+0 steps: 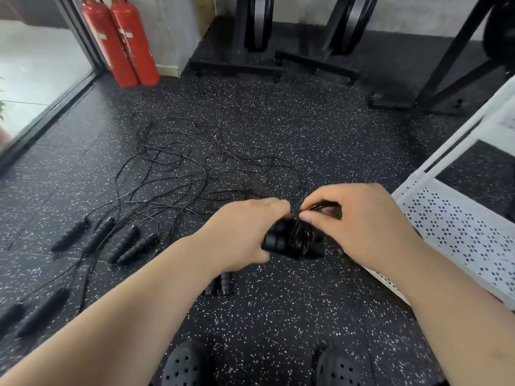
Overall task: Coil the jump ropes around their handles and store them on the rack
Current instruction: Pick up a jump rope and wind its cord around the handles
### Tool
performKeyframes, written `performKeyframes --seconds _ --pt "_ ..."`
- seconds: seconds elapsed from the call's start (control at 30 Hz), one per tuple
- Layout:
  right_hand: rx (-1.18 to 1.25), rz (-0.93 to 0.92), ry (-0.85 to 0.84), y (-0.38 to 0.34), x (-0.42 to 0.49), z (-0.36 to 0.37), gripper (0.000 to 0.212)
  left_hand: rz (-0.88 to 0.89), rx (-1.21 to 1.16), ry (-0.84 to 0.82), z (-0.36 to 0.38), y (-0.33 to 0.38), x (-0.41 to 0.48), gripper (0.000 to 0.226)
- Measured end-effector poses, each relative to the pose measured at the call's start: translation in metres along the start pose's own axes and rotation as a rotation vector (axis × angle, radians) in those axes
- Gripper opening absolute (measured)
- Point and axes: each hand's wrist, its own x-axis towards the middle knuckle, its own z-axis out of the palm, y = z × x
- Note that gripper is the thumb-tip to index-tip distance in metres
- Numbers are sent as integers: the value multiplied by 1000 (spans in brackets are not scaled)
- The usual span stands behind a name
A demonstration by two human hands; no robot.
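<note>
1 jump rope bundle [295, 240] is held in the air btwn both hands, above the floor [278, 121] and near the low corner of the rack [451, 227]. Its 2 handles [274, 240] lie side by side. They are black and ribbed, w/ thin glossy black cord wound round them in many turns. The left hand [242, 232] grips the handle ends, fingers curled round them. The right hand [362, 218] pinches a few cord loops at the top, thumb and fingers closed on them.

8 loose handles [99, 235] lie on the floor: 4 in a row at left, 2 at the lower-left edge, 2 partly hidden under the left forearm. Their cords [181, 168] sprawl in 1 tangle; can't tell which goes w/ which.

The floor is black rubber w/ white specks. The rack is white perforated metal, at right. 2 red fire extinguishers [122, 40] stand back left by a glass door [41, 65]. 2 black stands [250, 37] are at the back wall. 2 black holed shoes [184, 366] are at the bottom edge.
</note>
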Motion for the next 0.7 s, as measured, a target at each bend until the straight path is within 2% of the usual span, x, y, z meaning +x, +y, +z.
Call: performKeyframes --seconds 0.1,0.27,0.37,0.47,0.6,0.67,0.7 --pt "108 74 -61 16 5 -1 11 90 -36 -14 1 10 0 59" --pt "332 146 -210 33 9 -8 11 113 -150 10 2 16 -2 65" --pt "537 191 -263 40 10 -10 13 63 -308 36 1 23 -5 62" --pt "718 311 -251 46 15 -10 18 1 -527 38 -3 30 -7 61" --pt "941 362 -397 42 15 0 19 -15 -715 86 -7 37 -8 60" --pt "1073 410 -311 39 15 11 39 -53 -787 123 -8 35 -8 60" --pt "1028 443 -254 38 14 17 48 -85 -798 141 -9 32 -7 60"
